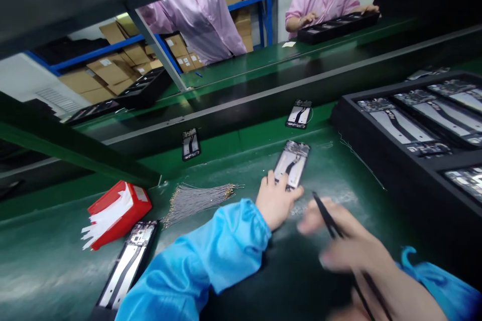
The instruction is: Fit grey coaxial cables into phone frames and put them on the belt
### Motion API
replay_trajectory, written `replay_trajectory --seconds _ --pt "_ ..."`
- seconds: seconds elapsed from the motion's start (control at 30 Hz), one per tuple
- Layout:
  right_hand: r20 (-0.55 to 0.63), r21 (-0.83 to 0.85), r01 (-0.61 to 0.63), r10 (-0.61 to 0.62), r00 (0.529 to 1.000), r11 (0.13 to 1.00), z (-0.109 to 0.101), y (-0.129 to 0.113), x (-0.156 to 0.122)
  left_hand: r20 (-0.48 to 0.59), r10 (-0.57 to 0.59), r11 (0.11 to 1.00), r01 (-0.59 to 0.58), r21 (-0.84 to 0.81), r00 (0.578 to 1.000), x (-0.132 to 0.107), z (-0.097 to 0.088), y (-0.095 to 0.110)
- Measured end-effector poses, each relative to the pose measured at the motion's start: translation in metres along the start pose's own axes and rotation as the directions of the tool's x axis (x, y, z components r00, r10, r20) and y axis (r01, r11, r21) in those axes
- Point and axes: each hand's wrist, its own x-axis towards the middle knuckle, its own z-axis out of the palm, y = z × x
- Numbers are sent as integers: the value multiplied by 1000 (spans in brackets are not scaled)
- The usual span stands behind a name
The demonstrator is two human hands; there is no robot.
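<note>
My left hand (276,199), in a blue sleeve, grips the near end of an opened phone (294,158), fingers over its edge and thumb at the right corner. The phone lies on the green bench, its circuit board at the far end and a black ribbon cable across its pale middle. Blurred by motion, my right hand (350,246) holds black tweezers (327,214) to the right of the phone; their tips point towards it. I see nothing between the tips. Left of my left hand lies a bundle of thin grey cables (198,201) with gold-coloured ends.
A red box (140,201) of white strips and another opened phone (130,261) lie left. Two more phones (191,144) lie farther back. At right stands a black tray (399,160) of phones. A green post (86,145) slants across the left. Two people in pink sit or stand beyond.
</note>
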Motion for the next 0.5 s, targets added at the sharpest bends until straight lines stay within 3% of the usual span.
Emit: replay_trajectory --seconds 0.1,0.2,0.33,0.4,0.5 --pt "-17 -90 18 -19 1000 996 8 33 14 -25 129 990 -130 -47 991 -38 -1 -2" --pt "183 -236 52 -8 983 970 24 62 21 -57 37 999 -38 -23 998 -58 -10 -26" --pt "302 -367 136 -20 953 920 41 68 23 -111 -147 982 158 100 983 -61 -21 -73" --pt "297 -416 141 -13 955 898 47 65 25 -128 -152 974 171 151 980 -59 -22 -88" --pt "275 -426 117 5 961 897 51 64 31 -144 -124 975 148 166 982 -55 -20 -94"
